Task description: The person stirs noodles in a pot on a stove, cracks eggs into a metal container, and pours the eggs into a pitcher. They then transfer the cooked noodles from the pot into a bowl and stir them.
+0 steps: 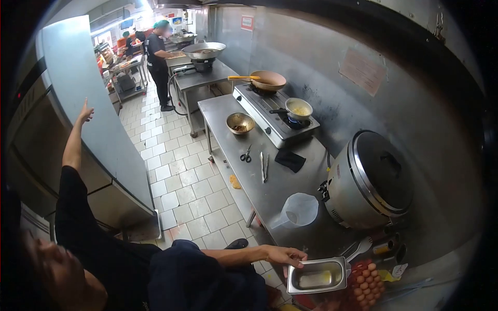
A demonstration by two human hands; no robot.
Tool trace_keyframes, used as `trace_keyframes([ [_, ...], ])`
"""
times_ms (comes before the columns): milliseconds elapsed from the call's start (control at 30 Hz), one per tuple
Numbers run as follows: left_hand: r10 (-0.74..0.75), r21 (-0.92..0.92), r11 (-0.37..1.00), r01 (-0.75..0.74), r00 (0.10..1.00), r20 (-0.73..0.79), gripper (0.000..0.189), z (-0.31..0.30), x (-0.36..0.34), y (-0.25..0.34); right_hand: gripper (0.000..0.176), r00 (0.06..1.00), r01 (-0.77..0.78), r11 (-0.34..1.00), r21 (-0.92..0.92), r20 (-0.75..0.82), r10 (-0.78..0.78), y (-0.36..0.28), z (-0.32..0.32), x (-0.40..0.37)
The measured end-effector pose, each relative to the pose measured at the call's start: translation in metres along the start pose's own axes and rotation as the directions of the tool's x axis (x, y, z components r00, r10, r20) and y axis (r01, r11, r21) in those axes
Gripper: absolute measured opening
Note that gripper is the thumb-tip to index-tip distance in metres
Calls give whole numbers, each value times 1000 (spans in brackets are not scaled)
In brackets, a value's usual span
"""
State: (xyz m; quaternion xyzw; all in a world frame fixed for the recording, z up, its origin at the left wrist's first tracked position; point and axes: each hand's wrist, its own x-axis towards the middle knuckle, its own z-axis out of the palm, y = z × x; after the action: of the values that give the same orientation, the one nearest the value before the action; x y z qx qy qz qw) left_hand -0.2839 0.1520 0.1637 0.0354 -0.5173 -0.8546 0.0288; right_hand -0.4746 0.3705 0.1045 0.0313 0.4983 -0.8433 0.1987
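Finding: the person's left hand (285, 255) holds the rectangular stainless-steel pan (310, 278) by its near-left corner, fingers closed round the rim. The exact finger placement underneath is hidden. The right hand is not in view, so its grip cannot be told

Location: the pan is held at the right-hand end of the grey steel worktop (290, 241), beside the brown eggs (368, 282) and near the white-headed utensil (362, 248). The translucent plastic jug (301, 209) stands beyond it, near the large silver lidded cooker (358, 181). A small yellowish patch shows inside the pan; whether it is liquid or reflection cannot be told

Handling, as judged: a one-cornered hold gives the far end leverage to dip. Good practice is a firm pinch on the rim with support beneath, wrist straight and base level. Adequate clearance from the eggs is advised, since a swinging corner could crack shells. A co-worker's outstretched hand (86, 111) is well apart and presents no obstruction
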Motion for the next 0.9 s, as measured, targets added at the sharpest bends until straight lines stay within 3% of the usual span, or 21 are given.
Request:
trace_keyframes([
  [133,-26,-9,1000,25,995,-100,23,-13,-1,-1,46,999,39,989,143,-27,-35,4,-44,15],
  [167,10,-122,992,-20,996,-85,24,-26,2,-14,44,993,51,954,296,84,-79,12,-65,27],
  [200,-52,-136,990,32,988,-148,24,-26,-7,2,42,931,-46,861,507,333,-146,20,-94,35],
  [233,-126,-113,989,99,957,-262,23,-26,-9,10,40,703,-363,702,612,675,-225,28,-125,42],
  [267,-136,-102,988,112,952,-273,23,-32,-10,12,36,945,36,884,466,273,-182,20,-90,17],
  [333,-194,-103,980,172,940,-281,11,-39,-13,4,42,970,1,913,408,223,-100,2,-65,-13],
  [367,-219,-144,973,182,924,-312,9,-35,-13,15,46,995,67,937,342,-94,-37,-3,-42,-15],
  [400,-221,-135,973,185,916,-336,8,-37,-15,13,46,997,78,947,313,-18,-76,-9,-32,-24],
  [467,-172,-85,985,152,930,-325,8,-36,-20,18,43,990,123,974,189,-96,-106,-16,-15,-39],
  [633,-254,-94,967,236,891,-376,6,-51,-23,9,34,930,192,980,-51,-311,-198,-11,-21,-53],
  [767,-268,-56,962,268,874,-406,7,-59,-9,-16,35,899,270,933,-239,-283,-333,-33,-32,-20],
  [867,-242,-114,970,213,850,-468,14,-54,4,-26,38,881,289,891,-351,-267,-391,-53,-33,28],
  [900,-248,-97,968,230,847,-470,15,-57,5,-31,40,852,332,794,-509,-200,-485,-56,-36,50],
])
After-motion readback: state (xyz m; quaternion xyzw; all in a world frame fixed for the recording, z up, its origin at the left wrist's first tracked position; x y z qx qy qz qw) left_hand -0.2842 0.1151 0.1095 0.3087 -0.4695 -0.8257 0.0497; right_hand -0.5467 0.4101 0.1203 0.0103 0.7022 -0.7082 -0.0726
